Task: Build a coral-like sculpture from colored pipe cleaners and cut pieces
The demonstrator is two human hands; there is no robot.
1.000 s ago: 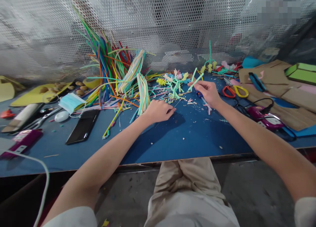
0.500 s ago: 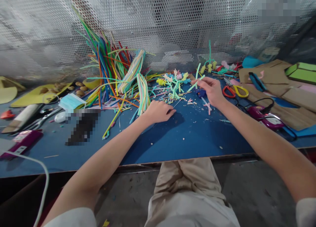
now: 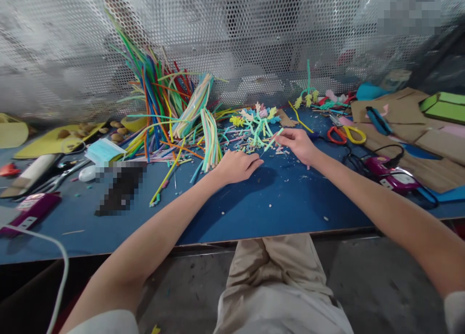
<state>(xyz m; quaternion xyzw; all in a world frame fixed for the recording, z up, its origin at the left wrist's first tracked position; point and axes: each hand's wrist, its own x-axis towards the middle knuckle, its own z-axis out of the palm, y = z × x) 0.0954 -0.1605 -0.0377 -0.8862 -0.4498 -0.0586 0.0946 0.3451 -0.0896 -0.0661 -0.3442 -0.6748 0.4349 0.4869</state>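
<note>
My left hand (image 3: 240, 167) is closed in a pinch over the middle of the blue tabletop (image 3: 254, 208). A thin, pale wire-like strand sticks out from its fingertips; its exact kind is too fine to make out. My right hand (image 3: 298, 145) pinches a short pale green pipe cleaner (image 3: 271, 144), whose lower end is close to that strand; whether they touch I cannot tell. Just behind the hands lies a cluster of pipe-cleaner sprigs (image 3: 257, 123) with green stems and yellow, pink and blue tips. Small cut pieces are scattered around it.
A big bundle of long pipe cleaners (image 3: 152, 91) leans on the perforated metal panel (image 3: 254, 33). At right are red-and-yellow-handled scissors (image 3: 347, 134), a purple device (image 3: 390, 171) with cables and brown cardboard (image 3: 410, 145). At left lie a blue face mask (image 3: 105, 151) and another purple device (image 3: 31, 213).
My right hand has moved left and down with the green pipe cleaner, bringing it close to my left fingertips. A yellow pipe cleaner behind the right hand now shows. My left hand has shifted slightly right.
</note>
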